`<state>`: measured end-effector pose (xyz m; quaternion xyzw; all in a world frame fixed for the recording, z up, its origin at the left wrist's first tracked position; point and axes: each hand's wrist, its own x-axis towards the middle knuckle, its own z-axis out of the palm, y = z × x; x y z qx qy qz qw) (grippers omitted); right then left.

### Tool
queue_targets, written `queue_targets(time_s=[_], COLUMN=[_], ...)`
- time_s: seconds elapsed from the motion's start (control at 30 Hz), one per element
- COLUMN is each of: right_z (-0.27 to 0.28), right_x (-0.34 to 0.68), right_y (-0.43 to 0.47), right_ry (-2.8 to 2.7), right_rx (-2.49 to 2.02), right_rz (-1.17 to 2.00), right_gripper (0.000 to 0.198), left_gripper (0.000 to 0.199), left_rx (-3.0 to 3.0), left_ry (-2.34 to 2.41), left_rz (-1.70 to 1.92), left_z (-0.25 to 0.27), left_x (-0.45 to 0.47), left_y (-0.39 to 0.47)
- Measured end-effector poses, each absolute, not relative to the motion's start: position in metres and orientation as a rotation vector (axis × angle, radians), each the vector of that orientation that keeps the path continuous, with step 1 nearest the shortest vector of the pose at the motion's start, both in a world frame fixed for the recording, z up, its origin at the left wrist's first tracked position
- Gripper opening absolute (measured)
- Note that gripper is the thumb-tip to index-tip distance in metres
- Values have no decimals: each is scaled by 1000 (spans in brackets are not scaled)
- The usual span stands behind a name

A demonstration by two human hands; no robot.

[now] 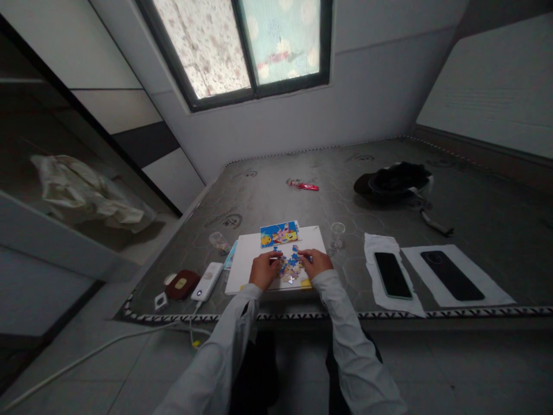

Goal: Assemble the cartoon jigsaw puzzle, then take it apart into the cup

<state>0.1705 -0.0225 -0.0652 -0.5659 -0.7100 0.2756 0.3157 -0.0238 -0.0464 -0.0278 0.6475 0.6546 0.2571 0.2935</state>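
Loose jigsaw puzzle pieces (pixel 291 267), blue, tan and white, lie in a small heap on a white board (pixel 241 266). Over the left side of the heap is my left hand (pixel 263 271), thumb and fingers curled together at the pieces. My right hand (pixel 317 263) faces it from the right, its fingertips pinched at the heap's edge. Whatever either hand has between its fingertips is too small to make out. Just beyond the hands, a colourful cartoon picture card (pixel 280 234) lies flat at the far part of the board.
Left of the board are a clear plastic cup (pixel 220 243), a white power bank (pixel 207 282) with a cable and a brown case (pixel 182 285). To the right stand a clear container (pixel 337 235) and two phones (pixel 392 274) on white tissues. Farther off lie a red packet (pixel 306 186) and a dark cap (pixel 393 183).
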Motion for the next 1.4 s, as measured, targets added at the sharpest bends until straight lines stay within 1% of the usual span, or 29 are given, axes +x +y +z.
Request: queue_targets(time_s=[0.27, 0.47, 0.6, 0.77, 0.83, 1.1, 1.4], right_z=[-62, -57, -56, -59, -60, -60, -58], right_x=[182, 180, 178, 176, 177, 184, 165], right_y=[-21, -24, -26, -27, -26, -25, -29], right_ry=[-1910, -2015, -2130, -2256, -2290, -2320, -2213], right_rx=[-1570, -1547, -1494, -1455, -1454, -1502, -1559], right_rz=[704, 724, 750, 772, 772, 733, 508], right_gripper=[26, 26, 26, 28, 28, 29, 33], left_gripper=[30, 20, 15, 31, 34, 22, 27], left_rx=[1796, 1915, 2037, 2110, 2102, 2104, 2150], left_ry=[1744, 1765, 1734, 1739, 1774, 1862, 1922], left_rz=[808, 870, 794, 702, 685, 598, 407], left_z=[-30, -34, -35, -43, -45, -32, -28], left_x=[-32, -36, -27, -12, -11, -25, 2], left_y=[-51, -64, -79, -92, -93, -86, -53])
